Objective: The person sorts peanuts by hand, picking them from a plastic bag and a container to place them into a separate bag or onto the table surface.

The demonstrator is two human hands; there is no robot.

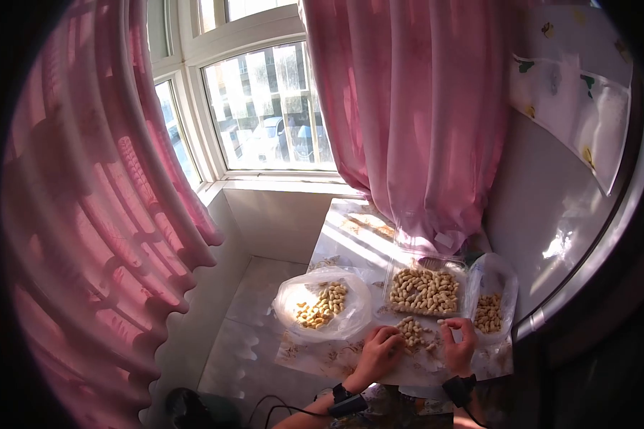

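My right hand (459,346) is raised at the right of a small heap of peanuts (411,332) on the table. Its thumb and forefinger pinch a small pale piece that looks like a peanut (442,323). Against the heap's left side rests my left hand (381,353), fingers curled together; whatever they hold is hidden. Behind the heap stands a clear plastic box (423,314) full of unshelled peanuts. A white plastic bag (286,306) at the left lies open around more peanuts. To the right, a clear bag (509,289) holds another portion.
The patterned table (315,360) sits in a corner against a light wall panel (551,214). Pink curtains (415,107) hang down to its back edge, beside a sunlit window (268,107). A black cable (279,404) runs below my left wrist.
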